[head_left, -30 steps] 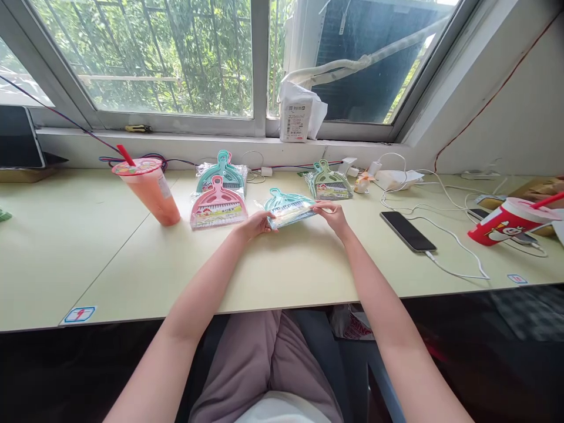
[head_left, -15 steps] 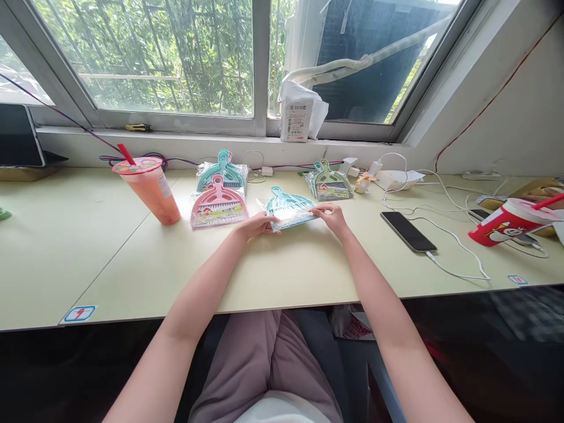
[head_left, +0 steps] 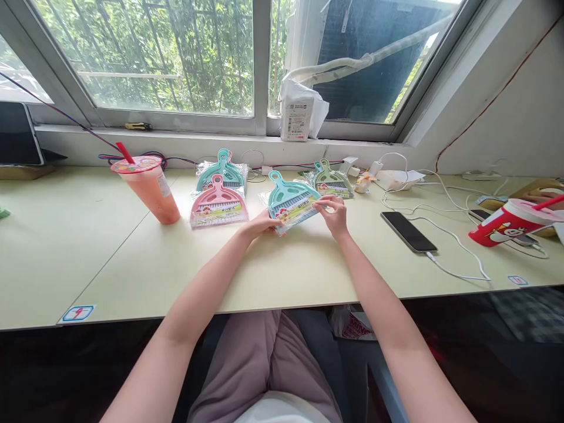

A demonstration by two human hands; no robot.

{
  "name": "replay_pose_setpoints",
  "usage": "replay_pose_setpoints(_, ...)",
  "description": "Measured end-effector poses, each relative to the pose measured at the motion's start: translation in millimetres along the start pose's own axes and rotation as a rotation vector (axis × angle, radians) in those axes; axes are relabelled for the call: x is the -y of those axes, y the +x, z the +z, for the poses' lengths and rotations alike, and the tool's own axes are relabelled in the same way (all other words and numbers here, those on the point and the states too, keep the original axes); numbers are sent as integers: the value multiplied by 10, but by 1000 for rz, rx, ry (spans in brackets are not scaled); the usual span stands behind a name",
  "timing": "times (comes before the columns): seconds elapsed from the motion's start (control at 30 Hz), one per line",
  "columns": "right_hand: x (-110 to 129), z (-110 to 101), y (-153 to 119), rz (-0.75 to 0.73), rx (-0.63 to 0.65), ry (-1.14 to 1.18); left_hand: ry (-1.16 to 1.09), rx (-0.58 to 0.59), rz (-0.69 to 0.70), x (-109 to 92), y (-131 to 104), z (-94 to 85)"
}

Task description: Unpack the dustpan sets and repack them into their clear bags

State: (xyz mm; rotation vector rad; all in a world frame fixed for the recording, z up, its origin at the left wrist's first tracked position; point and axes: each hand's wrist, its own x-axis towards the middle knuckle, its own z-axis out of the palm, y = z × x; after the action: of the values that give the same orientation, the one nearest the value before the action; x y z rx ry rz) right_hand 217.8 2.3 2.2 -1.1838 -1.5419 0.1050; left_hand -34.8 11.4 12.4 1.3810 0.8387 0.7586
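Blue dustpan set [head_left: 293, 202]: a plastic-wrapped dustpan with a small brush, between the person's two hands near the middle of the table, tilted, its ringed handle pointing toward the window [head_left: 171, 59] and its printed card facing the person; whether its lower edge touches the tabletop cannot be told.
Left hand [head_left: 263, 223]: clamped on the set's lower left corner.
Right hand [head_left: 333, 214]: pinching the set's right edge between thumb and fingers.
Pink dustpan set [head_left: 218, 205]: wrapped, lying just left of the left hand.
Teal dustpan set [head_left: 221, 170]: wrapped, directly behind the pink one.
Green dustpan set [head_left: 329, 181]: wrapped, behind the right hand.
Table [head_left: 286, 276]: pale yellow-green, running beneath the window.
Drinks: an orange cup [head_left: 152, 191] with a red straw at left, a red cup [head_left: 506, 223] at far right.
Phone [head_left: 409, 231]: dark-screened, right of the right hand, a white cable [head_left: 458, 273] plugged in.
Windowsill: a white box [head_left: 296, 123].
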Motion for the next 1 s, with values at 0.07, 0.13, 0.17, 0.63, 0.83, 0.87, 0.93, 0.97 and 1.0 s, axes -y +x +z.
replay_pose_setpoints(0.07, 10, -1, 8, 5, -30, 27, -31, -49, 20, -1, 18, 60)
replay_pose_setpoints(0.13, 19, -1, 15, 31, -22, 78, -62, -72, 36, 7, 35, 104)
replay_pose_setpoints(0.17, 23, -1, 17, 50, -2, 105, -79, -81, 40, 14, 42, 120)
replay_pose_setpoints(0.63, 18, 55, -22, 119, 9, 125, 28, 16, 89, -36, -16, 28)
replay_pose_setpoints(0.83, 79, 67, -44, 111, -25, 77, 69, 41, 146, -45, -32, 25)
replay_pose_setpoints(0.87, 85, 68, -41, 128, -38, 94, 77, 43, 145, -48, -33, 28)
replay_pose_setpoints(0.93, 81, 71, -31, 194, -50, 182, 88, 41, 137, -59, -40, 31)
replay_pose_setpoints(0.97, 70, 72, -26, 249, -36, 255, 86, 38, 133, -65, -45, 33)
replay_pose_setpoints(1.0, 53, 73, -20, 319, -3, 341, 76, 34, 130, -71, -51, 34)
